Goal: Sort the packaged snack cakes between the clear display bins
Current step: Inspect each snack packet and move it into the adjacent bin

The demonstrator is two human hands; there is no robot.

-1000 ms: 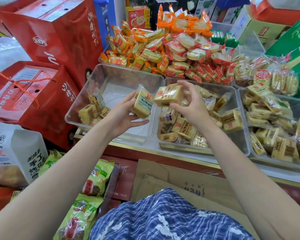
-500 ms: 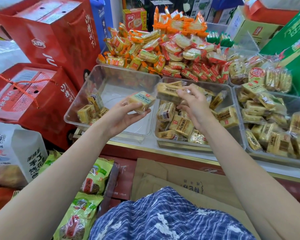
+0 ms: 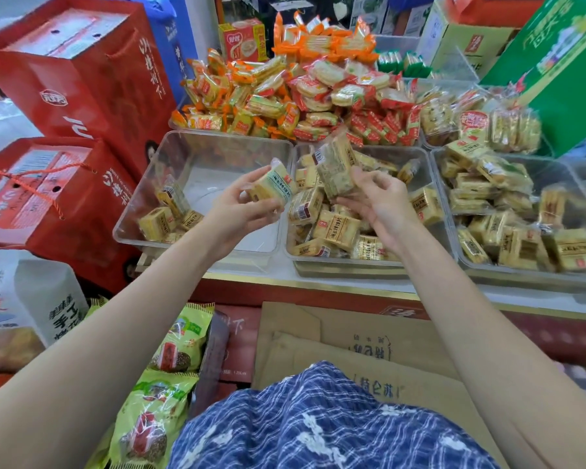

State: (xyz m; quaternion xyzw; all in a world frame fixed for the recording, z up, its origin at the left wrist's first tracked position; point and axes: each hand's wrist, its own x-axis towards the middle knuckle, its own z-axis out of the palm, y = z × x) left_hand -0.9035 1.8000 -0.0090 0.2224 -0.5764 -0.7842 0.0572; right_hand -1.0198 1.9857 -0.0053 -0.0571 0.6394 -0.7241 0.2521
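Above the middle bin (image 3: 433, 164), right hand (image 3: 383, 206) appears to pinch a speckled cake (image 3: 334, 170); left hand (image 3: 242, 208), over the left bin (image 3: 149, 184), grips a yellow cake (image 3: 274, 187).

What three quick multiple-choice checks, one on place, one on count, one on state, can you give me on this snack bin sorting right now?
1. Where is the nearly empty clear bin?
A. Far right of the row
B. Left of the row
C. On the floor

2. How many wrapped cakes are held in hands?
A. None
B. One
C. Two

3. What is the left hand doing?
A. Gripping a cake
B. Resting flat on cardboard
C. Hanging idle

Answers: 1 B, the left bin shows mostly bare floor beside the fuller middle bin. 2 C, the left hand holds one cake and the right hand holds another cake. 3 A, its fingers curl round the pack.
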